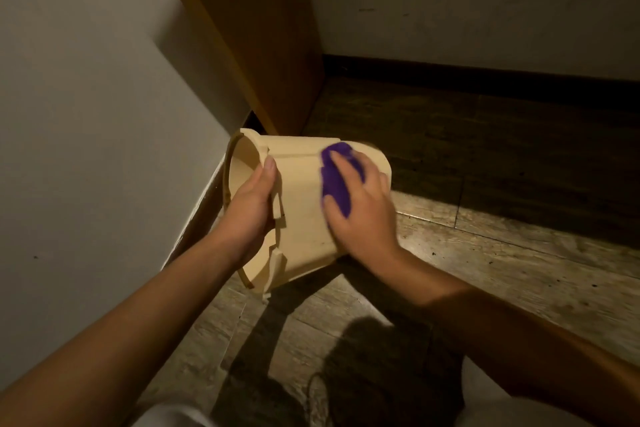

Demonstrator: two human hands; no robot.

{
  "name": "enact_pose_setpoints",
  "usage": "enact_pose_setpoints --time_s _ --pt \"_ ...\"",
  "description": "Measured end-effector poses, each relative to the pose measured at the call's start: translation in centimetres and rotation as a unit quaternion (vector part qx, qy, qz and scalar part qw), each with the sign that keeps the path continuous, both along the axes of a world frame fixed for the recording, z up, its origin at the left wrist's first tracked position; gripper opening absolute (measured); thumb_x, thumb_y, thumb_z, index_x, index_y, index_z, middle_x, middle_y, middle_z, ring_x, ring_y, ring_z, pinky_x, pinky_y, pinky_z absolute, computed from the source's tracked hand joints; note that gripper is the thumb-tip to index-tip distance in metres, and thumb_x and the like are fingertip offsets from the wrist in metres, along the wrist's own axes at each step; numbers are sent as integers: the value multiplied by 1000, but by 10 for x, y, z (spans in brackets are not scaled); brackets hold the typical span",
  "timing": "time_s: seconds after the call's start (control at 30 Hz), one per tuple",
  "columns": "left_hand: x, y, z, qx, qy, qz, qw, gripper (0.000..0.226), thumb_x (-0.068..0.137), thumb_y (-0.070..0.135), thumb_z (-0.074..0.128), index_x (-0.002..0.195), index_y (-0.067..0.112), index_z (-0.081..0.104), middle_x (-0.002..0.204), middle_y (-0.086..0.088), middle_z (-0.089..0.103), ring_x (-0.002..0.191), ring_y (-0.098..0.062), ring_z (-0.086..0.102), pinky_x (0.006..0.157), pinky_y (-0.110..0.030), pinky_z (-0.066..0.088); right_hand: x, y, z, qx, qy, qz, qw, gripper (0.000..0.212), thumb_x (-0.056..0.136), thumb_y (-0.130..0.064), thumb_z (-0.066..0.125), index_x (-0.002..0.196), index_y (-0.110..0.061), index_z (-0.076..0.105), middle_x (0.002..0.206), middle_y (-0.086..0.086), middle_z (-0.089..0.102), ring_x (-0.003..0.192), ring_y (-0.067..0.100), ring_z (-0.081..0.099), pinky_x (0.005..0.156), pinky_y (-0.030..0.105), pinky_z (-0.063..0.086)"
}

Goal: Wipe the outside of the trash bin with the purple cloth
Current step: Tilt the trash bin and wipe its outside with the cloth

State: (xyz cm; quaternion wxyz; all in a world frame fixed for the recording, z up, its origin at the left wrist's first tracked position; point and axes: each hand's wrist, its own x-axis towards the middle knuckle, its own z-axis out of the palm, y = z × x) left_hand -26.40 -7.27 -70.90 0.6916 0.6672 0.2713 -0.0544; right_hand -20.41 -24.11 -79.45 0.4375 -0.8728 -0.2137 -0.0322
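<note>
A cream plastic trash bin (300, 204) is tipped on its side above the floor, its open mouth facing left and its base pointing right. My left hand (250, 208) grips the rim, thumb lying over the outer wall. My right hand (360, 208) presses a bunched purple cloth (334, 180) flat against the bin's upper outer wall near the base. The hand is slightly blurred. Most of the cloth is hidden under my fingers.
A white wall (86, 114) rises on the left with a dark baseboard. A wooden cabinet side (256, 38) stands behind the bin. Wood-plank floor (502, 253) stretches to the right and back, dim near the far wall. My knees show at the bottom edge.
</note>
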Motion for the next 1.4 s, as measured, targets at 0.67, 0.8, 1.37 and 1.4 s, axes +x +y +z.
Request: enact_pose_setpoints --time_s 0.67,0.8,1.37,1.4 --pt "-6 19 -9 -6 32 109 994 38 104 49 43 137 32 50 104 3 80 94 -18 77 73 -36 61 45 -54 -85 -228 122 -111 960 56 98 -39 58 149 -21 41 148 18 43 124 37 54 86 46 55" --pt "-7 10 -6 45 21 80 996 55 95 63 47 143 37 46 123 5 66 112 -21 65 94 -45 51 65 -74 -66 -225 127 -140 956 62 93 -42 66 148 -25 44 144 14 47 122 34 55 86 43 52" --pt "-8 6 3 80 26 -14 996 25 98 63 44 120 57 56 119 11 70 112 -17 67 98 -49 53 22 -11 0 -24 20 -46 998 53 90 -53 63 137 -32 51 139 3 48 112 25 60 77 28 45" --pt "-9 8 3 79 28 -13 996 22 98 62 45 116 58 57 116 13 72 111 -17 67 99 -49 52 34 -22 -12 -47 53 -82 994 52 89 -53 62 136 -33 52 137 4 49 107 28 62 76 29 42"
